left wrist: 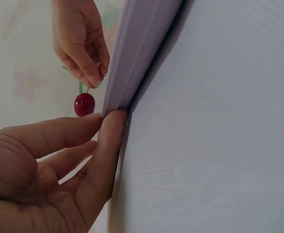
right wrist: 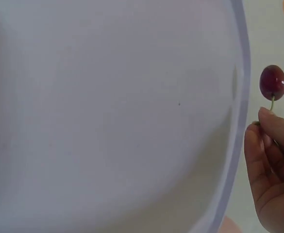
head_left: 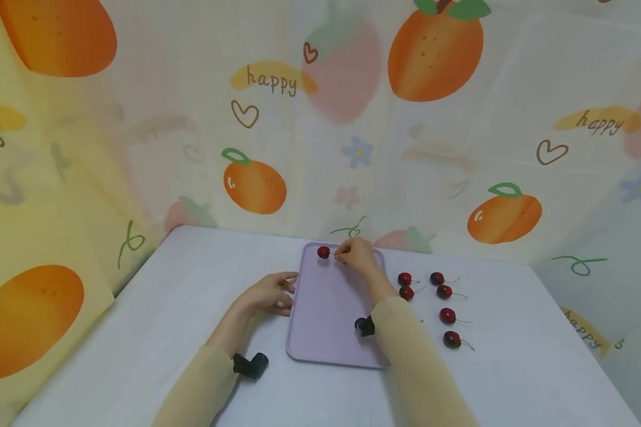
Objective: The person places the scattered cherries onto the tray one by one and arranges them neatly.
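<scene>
A dark red cherry (head_left: 323, 252) hangs by its stem above the far end of the lilac tray (head_left: 331, 320). My right hand (head_left: 355, 255) pinches that stem between thumb and fingertips. The same cherry (right wrist: 273, 82) shows beyond the tray's rim (right wrist: 243, 97) in the right wrist view. Beside the tray's left edge is my left hand (head_left: 269, 293), fingers loosely spread, tips at the rim. From the left wrist, my thumb and a finger (left wrist: 108, 160) touch the tray's side (left wrist: 132, 58); their exact contact is partly hidden.
Several cherries with stems (head_left: 447, 315) lie on the white table (head_left: 513, 367) right of the tray. A black wrist camera (head_left: 251, 366) sits on each wrist. Behind the table hangs a fruit-patterned cloth (head_left: 192, 178).
</scene>
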Action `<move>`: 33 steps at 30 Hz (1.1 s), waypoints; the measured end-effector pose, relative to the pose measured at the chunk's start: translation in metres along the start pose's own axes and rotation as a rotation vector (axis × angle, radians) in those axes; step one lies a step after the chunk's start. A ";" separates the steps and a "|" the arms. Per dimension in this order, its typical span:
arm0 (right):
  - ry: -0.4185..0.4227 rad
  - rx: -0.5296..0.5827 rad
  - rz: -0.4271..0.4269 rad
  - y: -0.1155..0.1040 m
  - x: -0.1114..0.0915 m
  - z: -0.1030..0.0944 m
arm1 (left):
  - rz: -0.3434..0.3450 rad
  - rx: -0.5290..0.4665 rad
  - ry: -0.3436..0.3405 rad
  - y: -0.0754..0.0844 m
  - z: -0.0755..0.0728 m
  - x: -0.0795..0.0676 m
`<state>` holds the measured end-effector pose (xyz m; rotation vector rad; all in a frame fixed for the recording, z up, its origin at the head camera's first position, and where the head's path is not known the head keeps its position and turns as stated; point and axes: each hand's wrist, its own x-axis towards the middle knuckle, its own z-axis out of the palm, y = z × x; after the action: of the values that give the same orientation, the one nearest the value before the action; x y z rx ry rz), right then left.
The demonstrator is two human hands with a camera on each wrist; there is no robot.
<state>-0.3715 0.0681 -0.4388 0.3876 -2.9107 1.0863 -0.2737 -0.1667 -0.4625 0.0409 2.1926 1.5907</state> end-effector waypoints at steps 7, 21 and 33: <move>0.050 0.007 0.024 -0.002 0.003 0.010 | -0.019 -0.013 0.017 0.000 0.000 -0.003; 0.053 -0.039 0.034 -0.006 0.007 0.022 | -0.009 -0.022 0.004 0.003 0.001 -0.002; 0.046 -0.047 0.041 -0.002 0.009 0.022 | -0.017 -0.034 0.006 0.002 0.001 -0.001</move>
<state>-0.3777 0.0499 -0.4535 0.2998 -2.9099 1.0156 -0.2726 -0.1655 -0.4607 0.0073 2.1636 1.6202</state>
